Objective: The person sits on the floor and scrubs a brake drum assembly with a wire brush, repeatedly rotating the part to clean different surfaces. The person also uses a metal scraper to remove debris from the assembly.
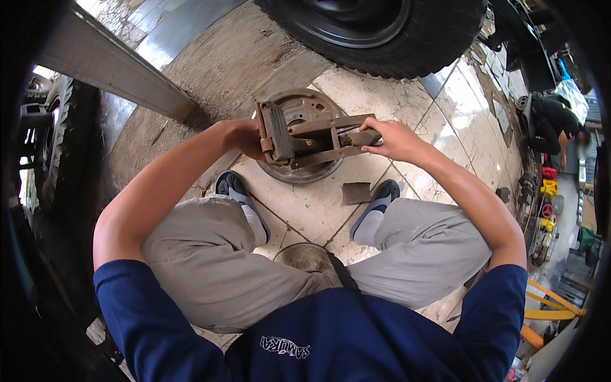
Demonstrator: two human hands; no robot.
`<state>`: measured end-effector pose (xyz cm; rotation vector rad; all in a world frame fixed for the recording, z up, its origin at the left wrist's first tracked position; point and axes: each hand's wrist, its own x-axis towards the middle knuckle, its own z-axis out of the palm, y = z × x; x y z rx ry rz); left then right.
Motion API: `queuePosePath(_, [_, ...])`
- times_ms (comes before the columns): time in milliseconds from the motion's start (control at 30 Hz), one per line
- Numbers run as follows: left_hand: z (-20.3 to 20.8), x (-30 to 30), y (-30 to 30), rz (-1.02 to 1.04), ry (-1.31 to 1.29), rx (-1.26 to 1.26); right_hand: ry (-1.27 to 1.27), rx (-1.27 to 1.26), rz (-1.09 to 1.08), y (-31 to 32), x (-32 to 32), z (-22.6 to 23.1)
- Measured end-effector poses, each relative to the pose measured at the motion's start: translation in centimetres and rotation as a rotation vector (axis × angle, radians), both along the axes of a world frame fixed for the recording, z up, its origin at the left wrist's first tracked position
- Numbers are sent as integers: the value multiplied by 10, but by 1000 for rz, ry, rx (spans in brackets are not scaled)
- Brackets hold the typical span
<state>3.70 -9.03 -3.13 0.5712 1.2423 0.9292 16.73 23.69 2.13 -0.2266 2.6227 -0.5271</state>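
Note:
Between my feet lies a round, rusty metal plate (312, 175) like a brake backing plate, with holes near its rim. Above it I hold a long, brown, rusty metal frame (334, 153) with two side bars and a dark, thick block at its left end. My left hand (247, 137) grips that left end from outside, its fingers partly hidden behind the frame. At the other end, my right hand (396, 141) is closed, thumb and fingers pinching the frame's narrow tip. A small, dark, rectangular piece (356, 193) rests on the tiles near my right foot.
A big tyre (439, 38) stands just beyond the plate. A slanting metal post (127, 63) rises at the left, with another tyre (57, 146) behind it. Tools and coloured containers (548, 188) line the right side, where another person (550, 121) crouches. I sit low on a round stool (304, 256).

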Motion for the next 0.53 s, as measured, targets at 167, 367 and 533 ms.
queuePosePath(167, [7,1,-3,-126,320,7,-11,61,-63,0,-12,16])
queuePosePath(367, [4,0,-5,-178,385,184,74,10,50,0,-12,30])
queuePosePath(533, [-21,-11,-6,-183,329,193,76,-39,73,-1,-8,19])
